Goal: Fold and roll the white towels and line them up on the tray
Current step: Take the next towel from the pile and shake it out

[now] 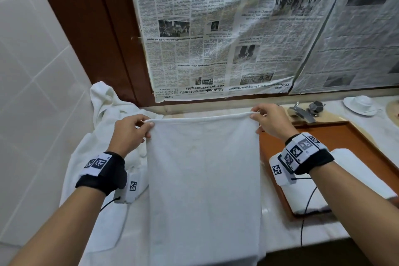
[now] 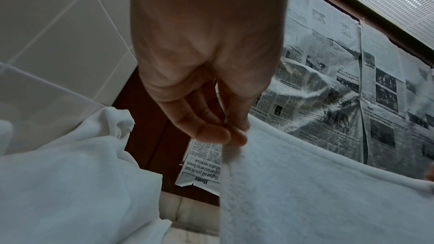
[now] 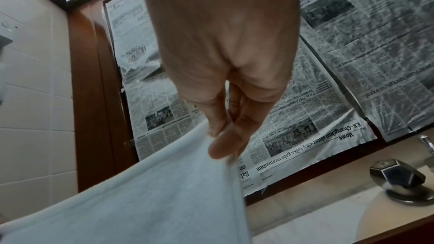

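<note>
Here I hold a white towel (image 1: 203, 179) up by its top edge, stretched flat between my hands, so it hangs in front of me over the near edge of the counter (image 1: 278, 229). My left hand (image 1: 129, 129) pinches the top left corner between thumb and fingertips; the left wrist view shows the fingers (image 2: 211, 133) closed on the hem. My right hand (image 1: 269, 121) pinches the top right corner the same way, thumb (image 3: 225, 146) pressed on the cloth in the right wrist view. The top edge runs nearly level between both hands, sagging slightly in the middle.

Just to the right lies a brown tray (image 1: 336, 136) on the counter, with one folded white towel (image 1: 354, 181) lying flat on it, partly behind my right wrist. To the left, a heap of loose white towels (image 1: 101, 110) is spread over the counter, rising against the tiled wall (image 1: 32, 60) in the far left corner.

Beyond the tray, at the far right, stands a metal tap (image 1: 302, 114) with a faceted knob (image 1: 316, 107), and a white hat-shaped thing (image 1: 360, 106) sits further right. Sheets of newspaper (image 1: 216, 28) cover the far wall above the counter, framed by dark wood (image 1: 86, 17).
</note>
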A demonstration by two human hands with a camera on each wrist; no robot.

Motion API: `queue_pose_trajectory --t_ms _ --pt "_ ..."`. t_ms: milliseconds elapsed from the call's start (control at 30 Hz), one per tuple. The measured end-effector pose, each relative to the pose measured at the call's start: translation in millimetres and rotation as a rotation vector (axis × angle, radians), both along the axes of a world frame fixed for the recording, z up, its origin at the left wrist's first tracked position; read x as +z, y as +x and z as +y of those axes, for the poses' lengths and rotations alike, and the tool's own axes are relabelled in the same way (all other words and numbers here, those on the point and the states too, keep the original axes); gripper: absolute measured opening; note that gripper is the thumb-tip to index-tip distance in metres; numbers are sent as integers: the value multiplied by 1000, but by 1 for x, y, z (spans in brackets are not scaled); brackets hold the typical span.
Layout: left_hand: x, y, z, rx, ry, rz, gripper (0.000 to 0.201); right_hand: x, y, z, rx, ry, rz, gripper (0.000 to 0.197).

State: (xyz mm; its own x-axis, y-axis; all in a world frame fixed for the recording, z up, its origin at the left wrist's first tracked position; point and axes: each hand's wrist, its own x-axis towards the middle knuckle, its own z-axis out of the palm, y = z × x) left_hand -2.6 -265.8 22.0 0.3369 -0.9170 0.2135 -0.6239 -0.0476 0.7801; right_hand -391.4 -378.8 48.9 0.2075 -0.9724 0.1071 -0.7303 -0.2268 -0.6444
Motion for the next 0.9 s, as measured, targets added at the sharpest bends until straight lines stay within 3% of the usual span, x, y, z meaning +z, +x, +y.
queue_pose_trajectory --t_ms 567,733,900 --pt "-60 12 -122 141 146 15 13 -88 34 -145 -31 119 -203 8" --pt "-103 16 -167 226 190 -1 12 -126 45 -179 -57 161 -194 11" --pt "-152 19 -206 204 287 -101 17 -168 56 -206 -125 213 -192 11"
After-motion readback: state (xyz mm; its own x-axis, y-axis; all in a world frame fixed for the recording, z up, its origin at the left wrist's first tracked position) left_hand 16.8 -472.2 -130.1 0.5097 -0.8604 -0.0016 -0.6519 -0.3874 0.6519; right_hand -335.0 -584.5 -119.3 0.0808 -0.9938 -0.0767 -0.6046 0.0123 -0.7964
